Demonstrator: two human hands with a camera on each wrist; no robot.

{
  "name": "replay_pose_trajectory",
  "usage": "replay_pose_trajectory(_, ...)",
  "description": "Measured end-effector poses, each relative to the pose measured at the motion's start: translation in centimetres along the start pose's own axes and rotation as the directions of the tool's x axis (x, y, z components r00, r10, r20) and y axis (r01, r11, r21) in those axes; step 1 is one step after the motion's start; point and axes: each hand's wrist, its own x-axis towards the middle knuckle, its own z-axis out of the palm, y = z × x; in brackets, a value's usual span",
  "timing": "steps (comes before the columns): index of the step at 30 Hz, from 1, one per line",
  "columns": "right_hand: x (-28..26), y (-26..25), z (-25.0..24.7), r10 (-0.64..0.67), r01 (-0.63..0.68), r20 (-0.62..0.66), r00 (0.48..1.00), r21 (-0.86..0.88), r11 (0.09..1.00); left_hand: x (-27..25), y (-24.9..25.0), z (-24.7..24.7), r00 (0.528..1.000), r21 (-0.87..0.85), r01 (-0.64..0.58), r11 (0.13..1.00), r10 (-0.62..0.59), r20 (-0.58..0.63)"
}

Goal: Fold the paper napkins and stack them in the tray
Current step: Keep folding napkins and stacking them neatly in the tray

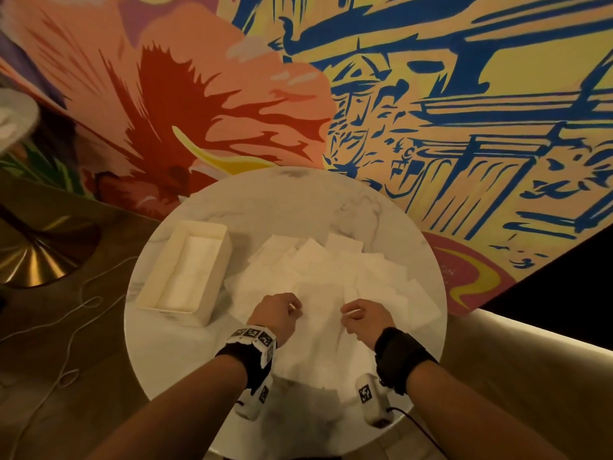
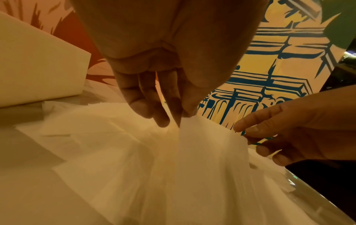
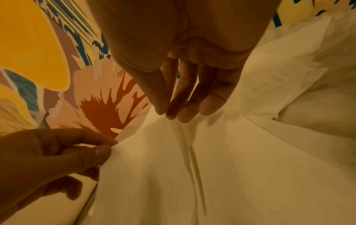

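Both wrists hang over the near rim of the table (image 1: 428,260). Left hand (image 1: 277,312) and right hand (image 1: 361,318) each pinch, thumb against fingertips, a far corner of one napkin (image 1: 320,323), lifting that edge, probably to fold it. Loose napkins (image 1: 318,260) lie beyond the fingers; the tray (image 1: 215,257) sits left of them.

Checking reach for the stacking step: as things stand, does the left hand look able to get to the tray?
Probably yes. The tray stands open-topped just left of the left hand, with nothing between them. But that hand pinches a napkin that the right hand also holds.
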Motion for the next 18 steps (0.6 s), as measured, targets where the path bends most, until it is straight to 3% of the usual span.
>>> replay_pose_trajectory(7,-0.7,-1.4,1.3,-0.033,0.023,0.095,0.995,0.112,0.993,0.2,-1.1,-0.8,0.999,0.017,-0.003,1.000,0.002,0.041)
replay_pose_trajectory(15,-0.5,-4.6,2.1,-0.067,0.047,0.086,0.994,0.217,0.975,0.6,-0.6,-3.6,0.981,-0.226,-0.109,0.968,0.067,-0.182)
replay_pose_trajectory(18,-0.4,-6.1,2.4,-0.157,0.145,0.041,0.987,0.217,0.965,0.7,-0.2,-4.8,0.973,-0.247,-0.137,0.959,0.084,-0.215)
